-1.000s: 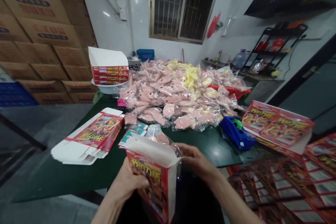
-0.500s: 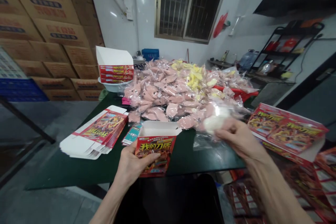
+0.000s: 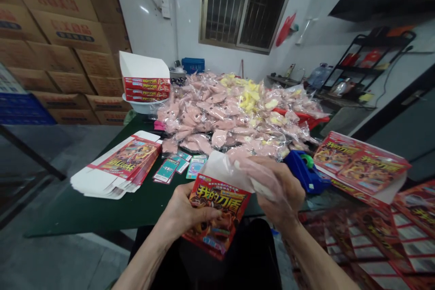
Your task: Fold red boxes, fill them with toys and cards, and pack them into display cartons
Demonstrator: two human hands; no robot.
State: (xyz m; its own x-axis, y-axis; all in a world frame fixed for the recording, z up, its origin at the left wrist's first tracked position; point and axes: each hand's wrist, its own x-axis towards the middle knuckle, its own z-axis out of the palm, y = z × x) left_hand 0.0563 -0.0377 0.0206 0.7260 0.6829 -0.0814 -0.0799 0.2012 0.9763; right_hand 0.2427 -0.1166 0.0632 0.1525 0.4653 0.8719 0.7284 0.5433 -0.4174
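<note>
**Carton and Bag Held Together Above the Bench Front Edge**

The dark green bench (image 3: 84,217) has its front edge directly below both hands. To the left, a stack of flat red-and-white printed cartons (image 3: 124,165) stands well apart from the left hand. To the right, a blue plastic tape dispenser (image 3: 302,172) sits just beyond the right hand, near a stack of red printed cartons (image 3: 360,167). Small teal printed cards (image 3: 173,166) lie on the bench ahead of the hands, below a large heap of pink and yellow items in clear plastic bags (image 3: 224,113).

Both forearms rise from the lower edge of the view and converge at the centre. The left hand (image 3: 181,217) grips a red printed paperboard carton (image 3: 217,219), tilted with its open end up and to the right. Its fingers (image 3: 204,214) lie closed across the front panel.

The right hand (image 3: 282,195) is raised beside the carton's open end. Its fingers (image 3: 277,181) curl together around a clear plastic bag holding a pale pink item (image 3: 251,174). The bag touches the carton's white paperboard flap (image 3: 220,170) at the open end. The fingertips are partly hidden by the plastic film.
</note>
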